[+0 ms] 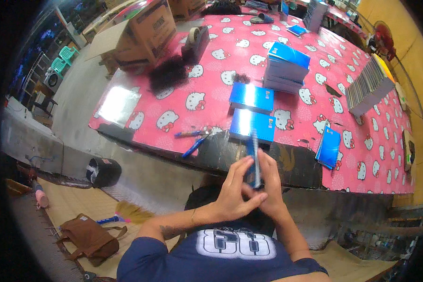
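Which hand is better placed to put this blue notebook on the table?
Probably the right hand: it grips the upright notebook along its edge, nearer the table. The left hand only pinches the lower part.

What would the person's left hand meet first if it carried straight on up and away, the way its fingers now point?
Probably the blue notebook lying at the near table edge, just beyond the left hand and the upright blue notebook held in both hands; depth is unclear.
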`<control>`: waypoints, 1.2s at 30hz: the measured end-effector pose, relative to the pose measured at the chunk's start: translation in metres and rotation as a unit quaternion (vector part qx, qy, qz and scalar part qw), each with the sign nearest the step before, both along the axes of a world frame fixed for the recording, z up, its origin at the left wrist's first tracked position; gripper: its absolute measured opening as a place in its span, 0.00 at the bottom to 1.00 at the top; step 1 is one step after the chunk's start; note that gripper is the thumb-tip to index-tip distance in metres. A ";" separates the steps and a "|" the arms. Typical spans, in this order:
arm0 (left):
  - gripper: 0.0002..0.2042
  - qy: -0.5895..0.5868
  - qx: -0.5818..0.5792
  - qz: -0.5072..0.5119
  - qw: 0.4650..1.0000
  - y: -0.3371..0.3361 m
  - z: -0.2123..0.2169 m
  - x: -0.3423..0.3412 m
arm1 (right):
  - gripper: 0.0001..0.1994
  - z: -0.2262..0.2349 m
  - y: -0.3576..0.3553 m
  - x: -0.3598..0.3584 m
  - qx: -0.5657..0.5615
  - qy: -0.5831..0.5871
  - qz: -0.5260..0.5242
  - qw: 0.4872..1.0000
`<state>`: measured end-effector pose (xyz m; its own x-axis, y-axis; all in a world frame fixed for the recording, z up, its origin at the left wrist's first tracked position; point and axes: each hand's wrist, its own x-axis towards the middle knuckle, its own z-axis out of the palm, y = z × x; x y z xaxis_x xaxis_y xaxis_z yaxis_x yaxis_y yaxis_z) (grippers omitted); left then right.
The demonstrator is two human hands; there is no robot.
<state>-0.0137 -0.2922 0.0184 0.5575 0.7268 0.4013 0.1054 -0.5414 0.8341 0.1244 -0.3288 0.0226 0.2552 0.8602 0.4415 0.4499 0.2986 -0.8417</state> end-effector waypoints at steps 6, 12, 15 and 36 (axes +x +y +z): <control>0.17 -0.028 -0.111 -0.139 0.984 0.056 0.001 -0.006 | 0.23 0.045 -0.003 0.022 0.059 -0.390 -0.090 0.914; 0.28 0.270 0.187 0.102 0.939 0.134 -0.020 -0.050 | 0.14 -0.013 0.033 0.051 0.016 -0.385 -0.096 0.918; 0.27 0.363 0.206 0.100 0.903 0.150 -0.038 -0.107 | 0.13 -0.012 0.038 0.041 0.007 -0.379 -0.095 0.921; 0.22 -0.172 -0.602 -0.085 0.775 0.064 -0.024 -0.040 | 0.12 -0.014 0.043 0.036 0.016 -0.356 -0.119 0.927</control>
